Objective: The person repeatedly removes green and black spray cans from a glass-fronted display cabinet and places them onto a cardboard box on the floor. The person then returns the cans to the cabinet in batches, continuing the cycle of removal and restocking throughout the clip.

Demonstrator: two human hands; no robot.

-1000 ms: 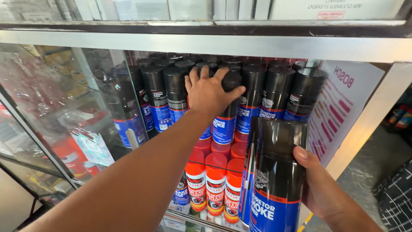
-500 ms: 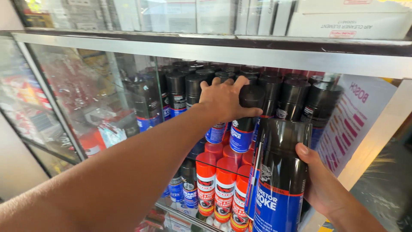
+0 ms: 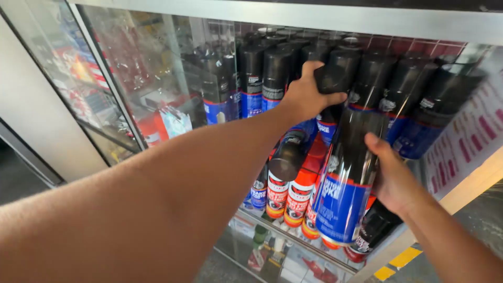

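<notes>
Black spray can (image 3: 331, 78) | left hand (image 3: 306, 97) grips | glass-fronted shelf (image 3: 293, 238)

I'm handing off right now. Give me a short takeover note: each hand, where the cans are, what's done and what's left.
Left hand: reaching into the glass cabinet, fingers wrapped round the black cap of a spray can in the upper row.
Right hand: gripping a shrink-wrapped pack of black and blue cans, tilted, at the open front of the cabinet.
Upper row: black-capped cans fill the shelf. Lower row: red and white cans stand below.
Done: upper shelf looks largely stocked.
Left: the pack is not on a shelf; it hangs in the right hand.
</notes>
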